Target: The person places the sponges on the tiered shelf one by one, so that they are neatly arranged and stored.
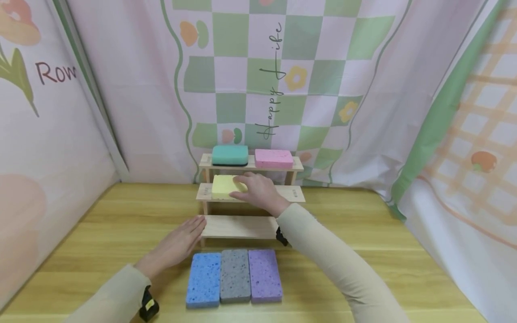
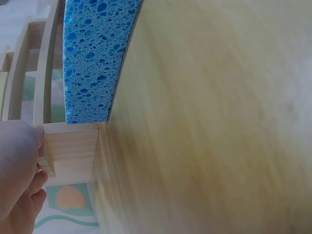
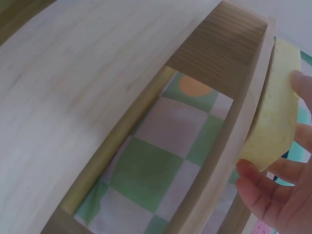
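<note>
Head view: right-hand grip [image 1: 261,192] holds a yellow sponge [image 1: 221,185], left-hand grip [image 1: 179,241] holds a wooden rack [image 1: 238,227].

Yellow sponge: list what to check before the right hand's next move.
1. Right hand holding yellow sponge: ok, fingers at its edges.
2. Left hand touching bottom shelf: ok, at its left end.
3. Green sponge and pink sponge on top shelf: ok, side by side.
4. Blue sponge, gray sponge and purple sponge shelved: not ok, lying on the table.
5. Yellow sponge's full weight on middle shelf: cannot tell.
</note>
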Tool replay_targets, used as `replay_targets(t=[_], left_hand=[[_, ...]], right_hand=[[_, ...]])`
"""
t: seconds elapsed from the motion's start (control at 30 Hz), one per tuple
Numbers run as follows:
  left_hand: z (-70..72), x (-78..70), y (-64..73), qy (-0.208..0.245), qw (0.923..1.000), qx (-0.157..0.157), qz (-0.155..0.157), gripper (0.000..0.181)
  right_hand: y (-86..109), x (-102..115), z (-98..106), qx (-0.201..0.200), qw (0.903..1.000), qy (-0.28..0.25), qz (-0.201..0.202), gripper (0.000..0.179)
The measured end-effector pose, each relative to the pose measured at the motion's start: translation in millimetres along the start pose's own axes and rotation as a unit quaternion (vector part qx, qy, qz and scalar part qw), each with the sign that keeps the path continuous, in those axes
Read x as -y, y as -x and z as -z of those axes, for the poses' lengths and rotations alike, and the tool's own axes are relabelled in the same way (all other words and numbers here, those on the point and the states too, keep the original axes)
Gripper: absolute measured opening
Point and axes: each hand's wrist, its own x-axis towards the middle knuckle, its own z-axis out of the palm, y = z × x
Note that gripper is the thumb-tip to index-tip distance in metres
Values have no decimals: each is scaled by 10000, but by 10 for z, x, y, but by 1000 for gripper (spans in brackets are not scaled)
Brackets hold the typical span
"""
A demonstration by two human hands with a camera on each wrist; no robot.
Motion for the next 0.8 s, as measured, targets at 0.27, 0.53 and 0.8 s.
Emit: replay_targets(t=[0.27,0.53,0.8], left_hand=[[15,-7,-3,27,10000,20,14,44],[22,-20,0,71,9999,-69,-33,43],[8,-14,1,55,9999,-87,-26,43]], right_hand=[[-18,-17,-29,50,10000,-76,-19,55],[-24,-20,-32,269,9996,-90,-89,55],[-39,-30,-48,338,9993,-98,-112,55]])
